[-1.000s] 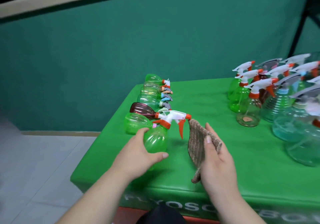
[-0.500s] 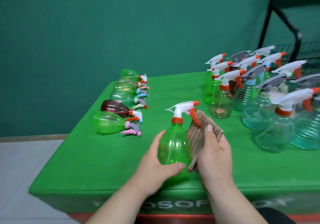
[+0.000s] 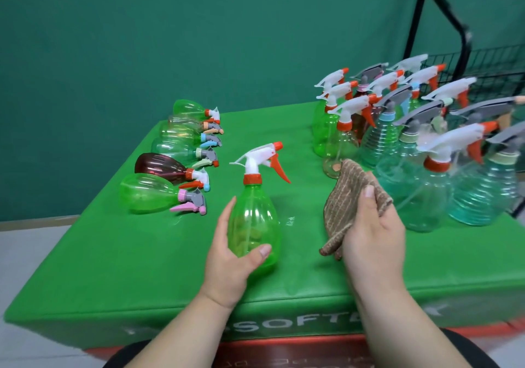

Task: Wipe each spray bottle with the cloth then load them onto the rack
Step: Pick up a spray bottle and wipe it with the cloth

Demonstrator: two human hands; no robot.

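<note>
- A green spray bottle (image 3: 255, 220) is held upright near the 6 o'clock edge of the table (image 3: 142, 268) by the left hand (image 3: 230, 257). The thumb is laid across its front and the fingers are curled behind it.
- Whether its base rests on the table cannot be told.
- A brown cloth (image 3: 346, 194) is pinched between the thumb and fingers of the right hand (image 3: 372, 237), at 3 o'clock from the bottle and apart from it.
- Six bottles (image 3: 159, 167) are laid on their sides in a row at 10 o'clock.
- Many upright bottles (image 3: 426, 197) are clustered at 2 o'clock, with a black wire rack (image 3: 494, 66) behind them.
</note>
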